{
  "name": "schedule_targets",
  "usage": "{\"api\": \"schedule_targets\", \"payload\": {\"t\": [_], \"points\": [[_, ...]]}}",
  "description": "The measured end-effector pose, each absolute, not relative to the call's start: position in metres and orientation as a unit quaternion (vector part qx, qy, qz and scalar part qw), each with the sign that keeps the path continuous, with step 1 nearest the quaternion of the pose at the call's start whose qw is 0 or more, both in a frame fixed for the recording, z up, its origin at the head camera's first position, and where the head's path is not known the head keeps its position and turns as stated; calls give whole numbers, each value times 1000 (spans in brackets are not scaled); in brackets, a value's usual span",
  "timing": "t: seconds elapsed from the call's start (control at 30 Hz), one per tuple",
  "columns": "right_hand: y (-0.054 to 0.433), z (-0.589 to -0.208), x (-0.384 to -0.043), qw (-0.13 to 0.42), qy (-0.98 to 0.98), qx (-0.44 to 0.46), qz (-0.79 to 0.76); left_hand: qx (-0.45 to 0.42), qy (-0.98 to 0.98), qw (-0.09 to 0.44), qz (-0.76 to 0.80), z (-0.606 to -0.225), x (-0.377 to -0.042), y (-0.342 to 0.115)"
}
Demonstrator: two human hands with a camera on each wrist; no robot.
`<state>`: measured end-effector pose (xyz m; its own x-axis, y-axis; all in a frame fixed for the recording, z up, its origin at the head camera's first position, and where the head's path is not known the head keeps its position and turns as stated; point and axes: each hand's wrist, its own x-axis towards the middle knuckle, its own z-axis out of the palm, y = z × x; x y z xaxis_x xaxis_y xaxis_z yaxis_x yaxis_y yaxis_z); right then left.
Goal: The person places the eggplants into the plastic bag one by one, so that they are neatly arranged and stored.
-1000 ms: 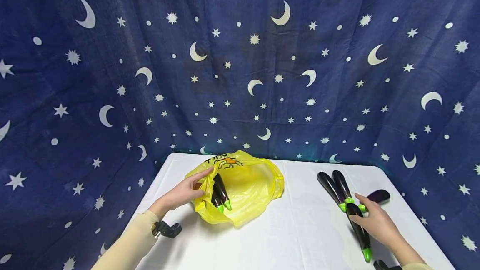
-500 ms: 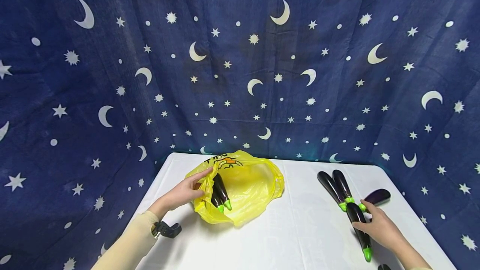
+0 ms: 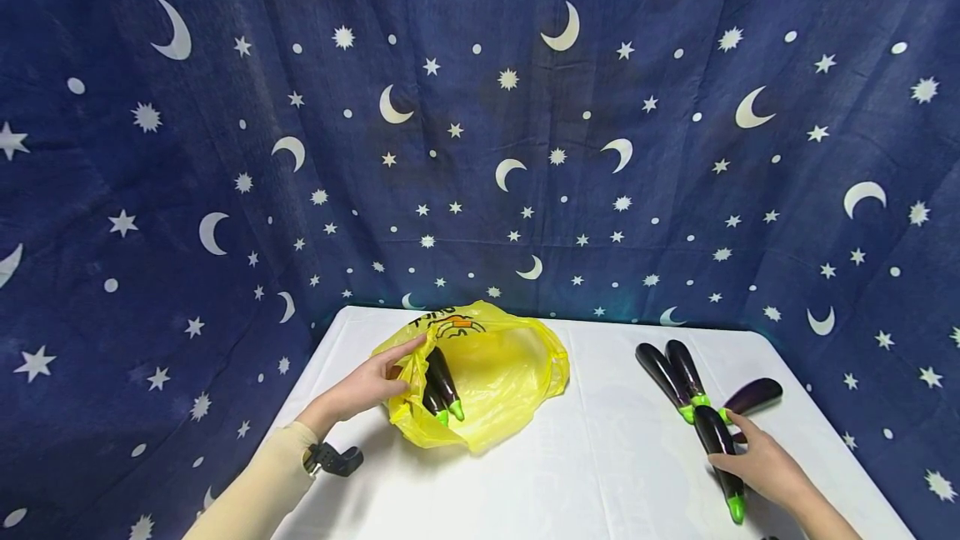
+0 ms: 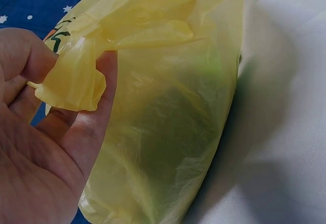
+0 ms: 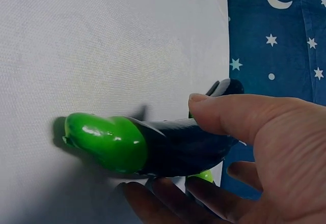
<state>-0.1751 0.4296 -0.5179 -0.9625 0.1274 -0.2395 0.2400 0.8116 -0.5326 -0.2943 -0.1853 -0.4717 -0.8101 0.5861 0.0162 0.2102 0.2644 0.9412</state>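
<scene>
My left hand (image 3: 363, 390) pinches the gathered rim of a yellow plastic bag (image 3: 502, 390), whose mouth gapes toward me. Inside it lie two dark eggplants (image 3: 442, 382) with green stem ends. In the left wrist view the bag's film (image 4: 163, 112) hangs beside the palm, dark shapes showing through. On the right, my right hand (image 3: 768, 465) straddles another eggplant (image 3: 712, 432) on the table, green end toward me. The right wrist view has the thumb along one side of this eggplant (image 5: 173, 145) and the fingertips (image 5: 168, 193) against the other.
Two eggplants (image 3: 675, 373) lie side by side just beyond the held one, and another eggplant (image 3: 753, 396) points off to the right. A white cloth covers the table (image 3: 585, 473). A blue curtain (image 3: 480, 148) with moons and stars hangs behind and around it.
My right hand has drawn back slightly toward me and right along the eggplant, its fingers settling at the side. The left hand and the bag have stayed put.
</scene>
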Motion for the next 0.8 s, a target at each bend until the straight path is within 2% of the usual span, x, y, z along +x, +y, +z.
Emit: {"api": "schedule_targets", "payload": {"t": [0.3, 0.8], "points": [[429, -520, -174, 101, 937, 109, -316, 256, 777, 170, 549, -471, -294, -185], [438, -530, -170, 111, 877, 138, -448, 255, 774, 177, 551, -470, -292, -184]]}}
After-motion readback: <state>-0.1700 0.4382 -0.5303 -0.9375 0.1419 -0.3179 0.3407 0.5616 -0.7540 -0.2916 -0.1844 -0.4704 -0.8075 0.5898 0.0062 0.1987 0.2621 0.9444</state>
